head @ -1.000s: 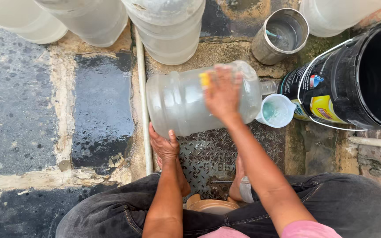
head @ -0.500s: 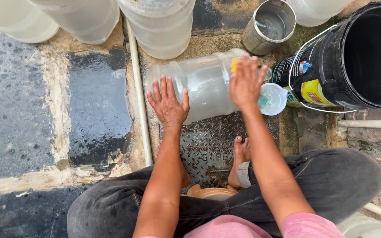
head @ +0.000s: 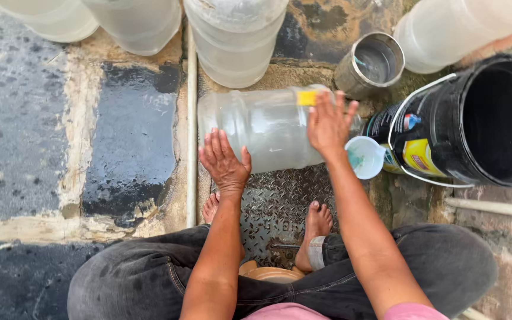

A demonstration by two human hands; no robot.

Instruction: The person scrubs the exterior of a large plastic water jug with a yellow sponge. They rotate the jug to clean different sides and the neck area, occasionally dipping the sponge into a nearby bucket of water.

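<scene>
At the bottom of the frame the person squats in dark trousers, bare feet set on a patterned metal plate (head: 280, 201) at lower centre. Just above the feet, the left hand (head: 223, 161) is open, fingers spread, its fingertips against the lower left flank of a large clear plastic jug (head: 262, 127) lying on its side at centre frame. The right hand (head: 329, 121) is also open, palm laid flat on the jug near its neck end, grasping nothing. A small pale cup (head: 364, 156) sits just right of that hand, touching the black bucket (head: 493, 118) that stands at right. Above, a metal cup (head: 370, 64) stands near the jug's neck. A thin white pipe (head: 192, 118) runs vertically along the jug's base. Along the top edge stand further clear jugs (head: 235, 35). The stone floor (head: 42, 118) at left is wet.
</scene>
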